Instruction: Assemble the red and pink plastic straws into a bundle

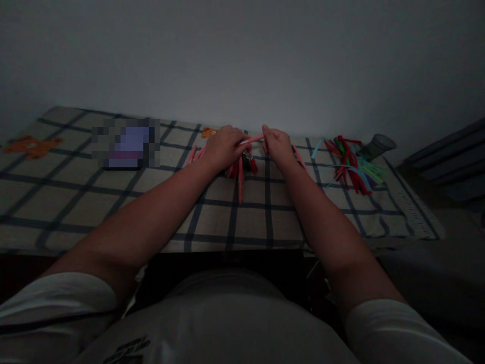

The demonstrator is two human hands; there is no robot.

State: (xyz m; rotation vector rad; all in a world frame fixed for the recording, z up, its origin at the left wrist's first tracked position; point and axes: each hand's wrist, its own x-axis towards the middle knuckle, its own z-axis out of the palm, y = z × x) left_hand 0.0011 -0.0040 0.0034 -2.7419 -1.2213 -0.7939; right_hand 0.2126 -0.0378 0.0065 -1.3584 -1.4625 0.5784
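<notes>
Between my two hands stretches a slim pink strip (253, 139), its exact kind too dim to make out. The fingers of my left hand (224, 145) are closed on its left part. Its right end is pinched in my right hand (278, 145), thumb up. Under and beside my left hand lies a small bunch of red and dark pieces (248, 163), partly hidden by that hand. Another pink strip (240, 184) points from the bunch toward me. More pink strips (192, 154) lie left of my left hand, and another (301, 159) shows beside my right wrist.
A checked cloth (212, 222) covers the table, which meets a pale wall. To the right, a pile of red, green and blue strips (352, 172) lies by a tipped, see-through cup (379, 145). A blurred-out device with a bluish screen (131, 144) is at the left.
</notes>
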